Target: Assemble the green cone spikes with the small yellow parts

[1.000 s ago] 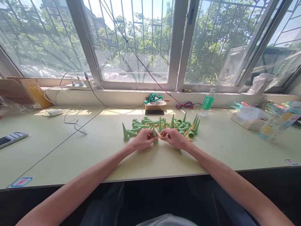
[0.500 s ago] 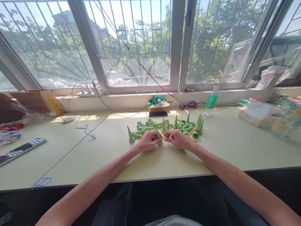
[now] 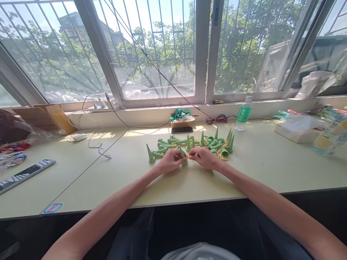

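Note:
My left hand (image 3: pixel 171 161) is closed around a green plastic cone spike (image 3: pixel 181 153), which stands point up with its wide base near the table. My right hand (image 3: pixel 204 157) meets it from the right, thumb and fingertips pinched on a small pale-yellow piece (image 3: pixel 188 157) whose kind is too small to make out. Just beyond both hands lies a heap of similar green cone spikes (image 3: pixel 202 139), some upright and some on their sides, with small yellow pieces (image 3: pixel 218 153) among them. One more cone spike (image 3: pixel 149 154) stands left of my left hand.
Behind the heap is a small box (image 3: pixel 181 124) with green items. A water bottle (image 3: pixel 244 113) and a tissue box (image 3: pixel 294 131) stand to the right. On the left are a white cable (image 3: pixel 100 150) and a dark flat device (image 3: pixel 27 175). The table's front edge (image 3: pixel 189 204) runs below my forearms.
Both hands stay in nearly the same place, fingertips still meeting at the cone spike and small yellow piece. The camera view has shifted slightly.

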### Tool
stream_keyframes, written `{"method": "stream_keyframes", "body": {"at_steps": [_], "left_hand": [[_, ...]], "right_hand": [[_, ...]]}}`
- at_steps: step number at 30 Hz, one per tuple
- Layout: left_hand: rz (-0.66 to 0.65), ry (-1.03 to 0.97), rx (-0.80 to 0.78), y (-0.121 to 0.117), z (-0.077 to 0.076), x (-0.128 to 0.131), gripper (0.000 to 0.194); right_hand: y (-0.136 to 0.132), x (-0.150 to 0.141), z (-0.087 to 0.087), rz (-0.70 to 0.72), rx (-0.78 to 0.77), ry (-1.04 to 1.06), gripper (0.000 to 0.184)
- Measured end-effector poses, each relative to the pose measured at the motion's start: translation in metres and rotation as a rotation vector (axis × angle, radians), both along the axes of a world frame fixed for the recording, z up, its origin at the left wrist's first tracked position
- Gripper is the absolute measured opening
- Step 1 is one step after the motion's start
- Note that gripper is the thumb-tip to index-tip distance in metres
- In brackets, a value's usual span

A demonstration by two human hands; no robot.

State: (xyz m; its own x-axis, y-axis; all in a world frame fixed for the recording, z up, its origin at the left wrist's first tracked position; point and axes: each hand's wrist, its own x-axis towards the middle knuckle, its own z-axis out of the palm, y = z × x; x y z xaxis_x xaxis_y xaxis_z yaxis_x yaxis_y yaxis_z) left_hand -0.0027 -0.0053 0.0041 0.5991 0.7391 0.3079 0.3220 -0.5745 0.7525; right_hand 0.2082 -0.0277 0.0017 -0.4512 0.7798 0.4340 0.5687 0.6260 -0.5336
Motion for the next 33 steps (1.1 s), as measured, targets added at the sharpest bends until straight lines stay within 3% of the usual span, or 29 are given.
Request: {"method": "stream_keyframes", "body": {"at_steps": [12, 21, 33], "left_hand": [[-0.012, -0.035, 0.003, 0.0004, -0.0003, 0.0006, 0.025], [0.004, -0.081, -0.103, 0.0015, 0.0027, 0.0007, 0.034], [-0.026, -0.056, -0.047, 0.0013, 0.0005, 0.0005, 0.035]], "right_hand": [[-0.0014, -0.0003, 0.0008, -0.001, -0.006, 0.043, 0.012], [-0.0013, 0.0, -0.0005, -0.042, -0.005, 0.107, 0.002], [0.0031, 0.0008, -0.0017, -0.012, -0.016, 0.046, 0.014]]}}
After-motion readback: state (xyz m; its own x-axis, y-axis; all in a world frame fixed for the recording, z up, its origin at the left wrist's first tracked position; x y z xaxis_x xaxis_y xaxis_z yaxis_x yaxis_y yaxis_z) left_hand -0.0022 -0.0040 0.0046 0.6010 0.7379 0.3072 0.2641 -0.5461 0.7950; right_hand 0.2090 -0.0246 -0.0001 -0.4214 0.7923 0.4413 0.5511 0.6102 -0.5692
